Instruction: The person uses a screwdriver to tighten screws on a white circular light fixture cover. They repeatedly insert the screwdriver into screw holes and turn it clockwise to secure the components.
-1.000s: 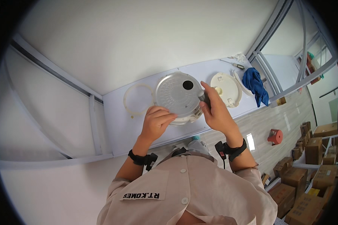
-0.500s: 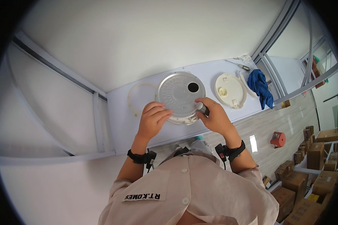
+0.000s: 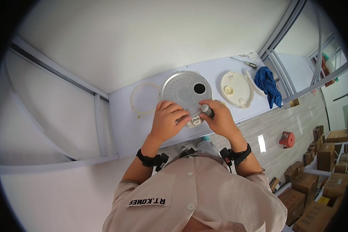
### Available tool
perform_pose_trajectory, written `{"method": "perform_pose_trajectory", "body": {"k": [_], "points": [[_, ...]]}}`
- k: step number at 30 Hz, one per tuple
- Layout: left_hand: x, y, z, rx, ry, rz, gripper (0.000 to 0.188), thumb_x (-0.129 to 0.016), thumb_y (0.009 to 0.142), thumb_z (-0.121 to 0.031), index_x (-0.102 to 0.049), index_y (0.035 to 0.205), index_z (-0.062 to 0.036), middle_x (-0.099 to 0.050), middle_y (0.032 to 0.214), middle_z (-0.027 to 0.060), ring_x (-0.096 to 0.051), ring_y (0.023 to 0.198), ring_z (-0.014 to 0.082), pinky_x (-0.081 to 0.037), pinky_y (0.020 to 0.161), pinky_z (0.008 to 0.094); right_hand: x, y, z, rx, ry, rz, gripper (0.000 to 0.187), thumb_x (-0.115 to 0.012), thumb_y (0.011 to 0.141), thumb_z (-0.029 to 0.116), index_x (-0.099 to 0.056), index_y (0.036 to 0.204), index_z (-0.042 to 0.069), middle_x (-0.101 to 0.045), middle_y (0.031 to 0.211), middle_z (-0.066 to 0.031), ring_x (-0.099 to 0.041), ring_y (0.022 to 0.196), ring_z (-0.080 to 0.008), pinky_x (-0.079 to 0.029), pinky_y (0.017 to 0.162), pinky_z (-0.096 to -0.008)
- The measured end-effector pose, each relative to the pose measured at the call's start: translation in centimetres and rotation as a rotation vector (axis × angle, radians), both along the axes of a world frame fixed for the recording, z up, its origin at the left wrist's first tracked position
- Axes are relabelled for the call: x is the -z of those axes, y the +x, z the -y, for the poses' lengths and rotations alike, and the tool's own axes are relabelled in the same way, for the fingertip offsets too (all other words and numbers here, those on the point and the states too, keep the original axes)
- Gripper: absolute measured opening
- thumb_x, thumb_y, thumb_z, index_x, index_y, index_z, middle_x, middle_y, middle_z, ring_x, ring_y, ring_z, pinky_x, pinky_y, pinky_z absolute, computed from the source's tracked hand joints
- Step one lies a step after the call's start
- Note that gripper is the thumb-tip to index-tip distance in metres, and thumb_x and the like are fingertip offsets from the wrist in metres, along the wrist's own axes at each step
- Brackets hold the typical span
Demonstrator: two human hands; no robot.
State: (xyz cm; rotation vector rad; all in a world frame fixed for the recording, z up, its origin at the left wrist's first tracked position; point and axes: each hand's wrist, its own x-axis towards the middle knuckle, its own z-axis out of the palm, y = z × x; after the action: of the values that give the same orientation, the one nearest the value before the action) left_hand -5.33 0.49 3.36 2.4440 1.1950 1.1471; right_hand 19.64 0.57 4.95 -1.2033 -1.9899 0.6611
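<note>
A round silver metal disc (image 3: 178, 91) with a black circular spot lies on the table, and a white latch-like part (image 3: 195, 121) shows at its near edge. My left hand (image 3: 168, 120) rests over the disc's near-left edge, fingers bent and close together beside the latch-like part; whether they pinch anything is hidden. At the near-right edge, my right hand (image 3: 221, 119) is closed round a short grey cylinder with a dark part (image 3: 207, 110), whose exact kind I cannot make out. Its thumb and fingertips are by the disc's rim.
Left of the disc lies a thin yellowish ring (image 3: 132, 101). To the right are a cream oval cover (image 3: 239, 91), a blue cloth (image 3: 268, 86) and a screwdriver (image 3: 249, 63). A red stool (image 3: 287, 140) and cardboard boxes (image 3: 305, 185) stand beyond the table (image 3: 123, 131).
My left hand has moved right along the disc's near edge, toward the latch-like part. The right hand still holds the grey cylinder in nearly the same place.
</note>
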Motion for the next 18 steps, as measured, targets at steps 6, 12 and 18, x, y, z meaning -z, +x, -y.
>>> {"method": "perform_pose_trajectory", "body": {"k": [6, 12, 18], "points": [[-0.5, 1.6, -0.4, -0.175, -0.106, 0.021, 0.013, -0.086, 0.088, -0.022, -0.084, 0.097, -0.0123, -0.074, 0.087, 0.0008, -0.067, 0.093, 0.0257, -0.047, 0.091, 0.0418, 0.9, 0.1, -0.2, 0.002, 0.015, -0.021, 0.044, -0.087, 0.088, 0.009, -0.072, 0.128, 0.014, -0.069, 0.090, -0.0122, -0.067, 0.080, -0.0320, -0.053, 0.073, -0.0445], [-1.3, 2.3, -0.8, -0.217, -0.237, -0.059, 0.012, -0.085, 0.089, -0.021, -0.083, 0.098, -0.0128, -0.072, 0.087, 0.0011, -0.066, 0.091, 0.0264, -0.046, 0.090, 0.0430, 0.7, 0.3, -0.4, -0.014, 0.000, -0.026, 0.048, -0.087, 0.087, 0.008, -0.072, 0.132, 0.014, -0.071, 0.095, -0.0130, -0.067, 0.082, -0.0329, -0.054, 0.074, -0.0442], [-0.4, 2.4, -1.1, -0.225, -0.212, -0.068, 0.009, -0.082, 0.091, -0.018, -0.078, 0.094, -0.0114, -0.072, 0.093, 0.0022, -0.066, 0.095, 0.0273, -0.045, 0.093, 0.0446, 1.1, 1.1, -1.1, -0.011, 0.009, -0.062, 0.052, -0.089, 0.084, 0.007, -0.073, 0.134, 0.015, -0.072, 0.094, -0.0129, -0.068, 0.083, -0.0330, -0.055, 0.075, -0.0428]]}}
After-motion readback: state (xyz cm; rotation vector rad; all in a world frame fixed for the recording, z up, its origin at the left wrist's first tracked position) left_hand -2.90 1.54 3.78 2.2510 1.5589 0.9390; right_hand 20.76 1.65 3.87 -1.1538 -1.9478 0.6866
